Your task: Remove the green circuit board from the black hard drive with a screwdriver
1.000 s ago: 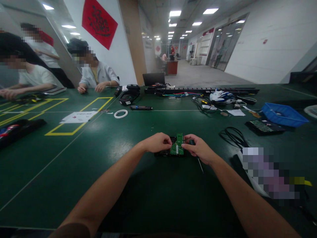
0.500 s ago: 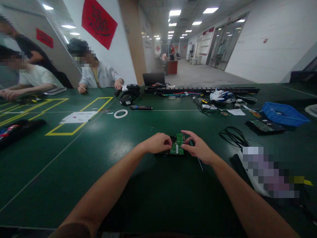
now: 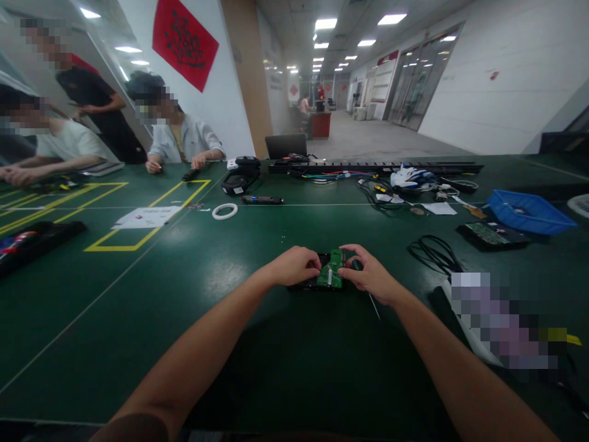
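A green circuit board (image 3: 330,277) is over a dark, flat case (image 3: 301,286), which looks like a hard drive, on the table ahead of me. My left hand (image 3: 297,266) has its fingers pinched at the board's left edge. From the other side, my right hand (image 3: 370,277) grips the board's right edge, thumb low and index finger at the upper corner. That same hand also keeps a screwdriver (image 3: 356,264) tucked in it, its shaft pointing down toward me. Whether the board touches the case all over cannot be made out.
Right of my hands lie a black cable (image 3: 432,255), another drive with a board (image 3: 492,234) and a blue basket (image 3: 529,212). Farther off are a white tape ring (image 3: 224,211), a dark pen-shaped tool (image 3: 262,200) and gloves (image 3: 411,178). Co-workers (image 3: 177,138) sit across at left.
My hands and the board have shifted very slightly to the right, with the grip unchanged. Across the table, a co-worker's hand moved left with a dark object; a standing person moved right.
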Tool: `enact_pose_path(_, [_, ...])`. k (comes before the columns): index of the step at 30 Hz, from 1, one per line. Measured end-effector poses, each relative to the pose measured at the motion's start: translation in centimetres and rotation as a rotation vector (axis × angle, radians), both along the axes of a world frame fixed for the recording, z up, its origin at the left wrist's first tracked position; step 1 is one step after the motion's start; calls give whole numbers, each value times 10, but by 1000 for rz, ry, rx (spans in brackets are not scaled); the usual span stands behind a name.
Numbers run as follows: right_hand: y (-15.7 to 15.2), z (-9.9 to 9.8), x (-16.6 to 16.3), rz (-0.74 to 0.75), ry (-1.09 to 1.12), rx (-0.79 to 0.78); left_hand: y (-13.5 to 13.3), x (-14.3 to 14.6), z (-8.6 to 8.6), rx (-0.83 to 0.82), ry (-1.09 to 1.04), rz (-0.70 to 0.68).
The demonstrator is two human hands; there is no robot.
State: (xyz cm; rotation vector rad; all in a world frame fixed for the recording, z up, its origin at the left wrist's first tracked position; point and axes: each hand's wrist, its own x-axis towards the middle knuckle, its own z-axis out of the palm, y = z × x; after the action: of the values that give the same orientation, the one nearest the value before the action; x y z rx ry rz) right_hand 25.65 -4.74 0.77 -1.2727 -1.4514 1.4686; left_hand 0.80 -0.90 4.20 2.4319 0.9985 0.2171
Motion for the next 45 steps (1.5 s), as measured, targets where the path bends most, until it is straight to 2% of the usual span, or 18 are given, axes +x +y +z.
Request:
enact_pose_path(21, [2, -8, 2, -18, -62, -19, 3, -4, -1, 85, -41, -75])
enact_pose_path(31, [2, -4, 2, -10, 9, -9, 1, -2, 2, 88, -59, -39])
enact_pose_path(36, [0, 0, 1, 16, 141, -29, 0, 0, -1, 19, -172, 40])
enact_pose_path(41, [3, -2, 1, -15, 266, -84, -3, 5, -5, -49, -260, 49])
enact_pose_path(45, [4, 0, 1, -23, 316, -129, -3, 7, -10, -165, -356, 70])
